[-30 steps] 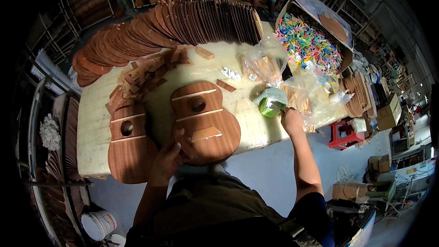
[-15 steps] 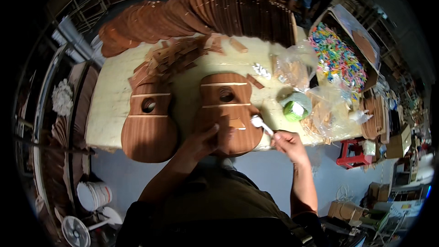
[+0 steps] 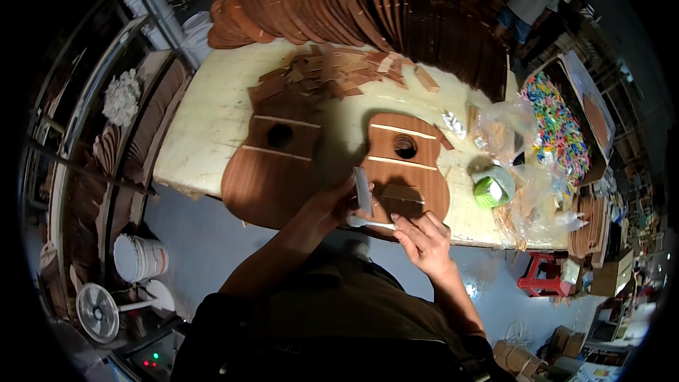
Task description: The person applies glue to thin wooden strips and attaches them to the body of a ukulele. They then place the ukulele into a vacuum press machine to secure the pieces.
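My left hand (image 3: 335, 206) is closed on a thin flat piece of wood (image 3: 363, 192), tilted up on edge. In my right hand (image 3: 424, 242) is a white spoon-like tool (image 3: 376, 223), its head at the lower end of that piece; whether they touch I cannot tell. Below both hands lies a guitar-shaped wooden board (image 3: 433, 185) with a round hole and two pale cross strips. A small wooden plate (image 3: 402, 194) sits on its wide part. To the left is a similar guitar-shaped board (image 3: 265, 184), close to my left forearm.
Loose wood offcuts (image 3: 336, 71) lie behind the boards, before a long row of upright boards (image 3: 318, 14). At right are a green container (image 3: 489, 192), plastic bags (image 3: 534, 201) and a box of colourful clips (image 3: 559, 127). A red stool (image 3: 543, 274) stands by the table.
The white tool has moved left, from over the right board to the wood piece in my left hand. The view has shifted, so the table sits differently in it.
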`<control>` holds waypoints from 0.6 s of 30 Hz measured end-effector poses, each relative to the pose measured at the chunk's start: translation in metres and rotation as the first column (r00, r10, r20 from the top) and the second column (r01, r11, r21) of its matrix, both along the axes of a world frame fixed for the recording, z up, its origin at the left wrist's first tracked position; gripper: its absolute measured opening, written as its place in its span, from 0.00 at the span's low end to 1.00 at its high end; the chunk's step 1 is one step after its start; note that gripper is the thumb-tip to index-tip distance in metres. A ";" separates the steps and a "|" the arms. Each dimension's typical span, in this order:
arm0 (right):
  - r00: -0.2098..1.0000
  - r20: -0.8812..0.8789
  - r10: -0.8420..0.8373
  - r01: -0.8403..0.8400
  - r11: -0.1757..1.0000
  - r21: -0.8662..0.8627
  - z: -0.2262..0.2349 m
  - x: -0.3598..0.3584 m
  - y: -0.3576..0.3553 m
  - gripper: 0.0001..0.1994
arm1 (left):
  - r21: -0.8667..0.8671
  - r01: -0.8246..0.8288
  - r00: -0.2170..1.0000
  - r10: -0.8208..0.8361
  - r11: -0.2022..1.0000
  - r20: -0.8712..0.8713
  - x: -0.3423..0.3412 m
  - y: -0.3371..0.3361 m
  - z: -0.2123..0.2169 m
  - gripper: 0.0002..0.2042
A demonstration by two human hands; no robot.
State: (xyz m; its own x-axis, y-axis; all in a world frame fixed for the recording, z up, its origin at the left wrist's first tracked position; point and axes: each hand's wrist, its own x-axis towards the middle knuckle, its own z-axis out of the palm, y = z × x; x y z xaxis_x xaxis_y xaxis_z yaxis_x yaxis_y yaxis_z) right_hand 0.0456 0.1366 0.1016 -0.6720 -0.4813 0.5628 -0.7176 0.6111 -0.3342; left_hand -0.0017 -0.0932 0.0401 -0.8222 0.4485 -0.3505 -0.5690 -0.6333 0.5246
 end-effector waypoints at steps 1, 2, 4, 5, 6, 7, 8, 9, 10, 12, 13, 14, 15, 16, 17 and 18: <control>0.996 0.079 -0.033 0.038 0.997 -0.062 -0.001 -0.001 -0.014 0.13 | -0.057 -0.039 0.999 0.040 0.998 0.024 0.000 -0.009 -0.003 0.19; 0.985 0.161 -0.062 0.083 0.989 -0.124 -0.001 -0.003 -0.030 0.14 | -0.118 -0.074 0.996 0.080 0.990 0.044 0.002 -0.019 -0.003 0.19; 0.955 0.292 -0.052 0.109 0.978 -0.180 -0.005 -0.007 -0.058 0.14 | -0.097 -0.137 0.989 0.142 0.986 0.047 0.012 -0.036 0.002 0.16; 0.940 0.340 -0.015 0.083 0.979 -0.187 -0.011 -0.009 -0.073 0.14 | -0.089 -0.136 0.990 0.137 0.987 0.012 0.016 -0.049 -0.002 0.14; 0.922 0.388 0.023 0.058 0.979 -0.194 -0.018 -0.011 -0.087 0.14 | -0.082 -0.134 0.991 0.133 0.988 -0.023 0.022 -0.062 -0.005 0.12; 0.942 0.321 0.098 -0.036 0.980 -0.194 -0.028 -0.015 -0.099 0.11 | -0.101 -0.203 0.979 0.205 0.974 0.014 0.028 -0.071 -0.006 0.11; 0.947 0.308 0.093 -0.037 0.983 -0.182 -0.036 -0.018 -0.111 0.11 | -0.120 -0.265 0.961 0.272 0.957 0.048 0.033 -0.077 -0.002 0.10; 0.951 0.296 0.086 -0.037 0.985 -0.170 -0.043 -0.019 -0.123 0.10 | -0.141 -0.325 0.938 0.338 0.935 0.080 0.037 -0.086 -0.001 0.10; 0.956 0.284 0.079 -0.035 0.987 -0.158 -0.051 -0.021 -0.136 0.10 | -0.176 -0.351 0.933 0.360 0.920 0.023 0.042 -0.100 -0.001 0.09; 0.946 0.324 0.028 0.056 0.967 -0.248 -0.070 -0.027 -0.164 0.07 | -0.239 -0.391 0.920 0.380 0.889 -0.091 0.052 -0.126 -0.003 0.07; 0.876 0.483 -0.005 0.136 0.962 -0.236 -0.075 -0.027 -0.177 0.06 | -0.386 -0.467 0.883 0.442 0.796 -0.158 0.057 -0.139 -0.030 0.05; 0.779 0.625 -0.045 0.218 0.954 -0.204 -0.077 -0.030 -0.186 0.06 | -0.606 -0.455 0.890 0.361 0.652 -0.279 0.063 -0.150 -0.031 0.05; 0.717 0.687 -0.116 0.274 0.953 -0.126 -0.080 -0.035 -0.195 0.08 | -0.774 -0.445 0.895 0.244 0.450 -0.372 0.067 -0.161 -0.029 0.04; 0.679 0.731 -0.069 0.322 0.923 -0.212 -0.094 -0.042 -0.202 0.08 | -0.873 -0.440 0.898 0.103 0.209 -0.428 0.069 -0.169 -0.028 0.04; 0.611 0.790 -0.047 0.338 0.918 -0.207 -0.103 -0.050 -0.207 0.08 | -0.864 -0.499 0.864 -0.036 0.066 -0.502 0.072 -0.173 -0.028 0.05; 0.537 0.843 -0.024 0.355 0.913 -0.200 -0.109 -0.058 -0.209 0.08 | -0.822 -0.565 0.817 -0.185 -0.067 -0.546 0.073 -0.177 -0.027 0.07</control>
